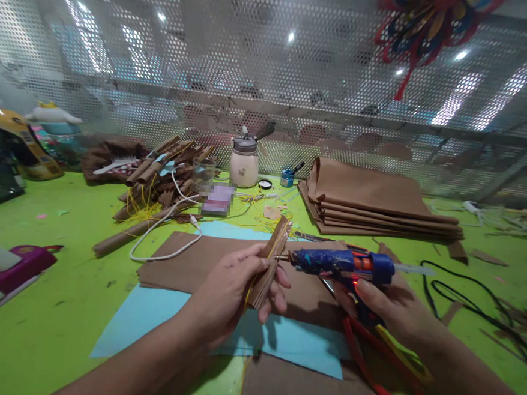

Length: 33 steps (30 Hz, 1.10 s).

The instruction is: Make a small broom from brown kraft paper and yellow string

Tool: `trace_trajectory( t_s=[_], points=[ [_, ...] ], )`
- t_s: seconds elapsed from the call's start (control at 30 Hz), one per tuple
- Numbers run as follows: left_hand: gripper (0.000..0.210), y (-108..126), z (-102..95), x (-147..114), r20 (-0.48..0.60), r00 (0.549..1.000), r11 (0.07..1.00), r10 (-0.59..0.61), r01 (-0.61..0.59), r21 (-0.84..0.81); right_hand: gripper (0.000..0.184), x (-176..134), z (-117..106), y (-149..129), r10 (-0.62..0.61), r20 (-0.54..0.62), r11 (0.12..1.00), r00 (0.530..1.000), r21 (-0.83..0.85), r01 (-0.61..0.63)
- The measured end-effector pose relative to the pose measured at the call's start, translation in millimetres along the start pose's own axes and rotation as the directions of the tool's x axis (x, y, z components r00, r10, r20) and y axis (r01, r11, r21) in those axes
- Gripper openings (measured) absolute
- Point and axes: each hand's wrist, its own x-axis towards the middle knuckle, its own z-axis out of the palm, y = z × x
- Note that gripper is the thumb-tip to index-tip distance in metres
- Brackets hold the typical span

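Observation:
My left hand (234, 286) is closed around a pleated strip of brown paper (270, 270), held upright at a tilt, with yellow string along it. In my right hand (391, 306) is a blue hot glue gun (344, 263), a clear glue stick poking out of its back. Its metal nozzle points left at the strip, close to my left thumb; whether it touches the paper I cannot tell. Red-handled scissors (368, 376) lie below my right hand, partly hidden by it. Flat brown paper (175, 263) and a light blue sheet (141, 321) lie beneath both hands.
A stack of folded brown paper (376, 199) stands back right. Brown paper rolls and bundles (161, 172) with yellow string are back left, near a white cable (140, 252). A jug (243, 163) stands by the mesh wall. A purple power strip (18, 276) sits left, a black cord (468, 296) right.

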Motion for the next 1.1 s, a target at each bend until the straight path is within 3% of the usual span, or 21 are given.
trace_trajectory(
  t_s=[0.1,0.2,0.3,0.5,0.63,0.9,1.1],
  points=[
    [0.016,0,0.5,0,-0.009,1.0,1.0,-0.008,0.008,-0.012,0.035,1,-1,0,0.012,0.016,1.0,1.0,0.014,-0.012],
    [0.017,-1,-0.3,0,-0.007,1.0,1.0,-0.008,0.008,-0.017,0.035,3,0,-1,0.02,-0.1,0.998,0.995,0.06,-0.014],
    [0.016,-2,-1.9,1,0.001,1.0,1.0,-0.001,0.001,-0.007,0.036,2,2,0,0.057,-0.133,0.994,0.989,0.101,-0.044],
    [0.014,-2,-1.7,1,0.008,1.0,1.0,-0.002,0.002,-0.007,0.037,-5,2,6,0.085,0.031,0.996,0.996,0.035,-0.086],
    [0.014,0,0.4,0,-0.001,1.0,0.999,-0.008,0.008,-0.035,0.041,-2,1,3,0.085,0.044,0.996,0.995,0.015,-0.086],
    [0.02,0,0.3,-2,0.025,0.999,0.999,-0.027,0.028,-0.033,0.034,5,3,3,0.072,-0.146,0.986,0.987,0.161,-0.048],
    [0.019,1,1.4,-3,0.024,0.999,0.999,-0.023,0.024,-0.044,0.039,6,-4,9,0.058,-0.089,0.988,0.994,0.15,-0.045]
  ],
)
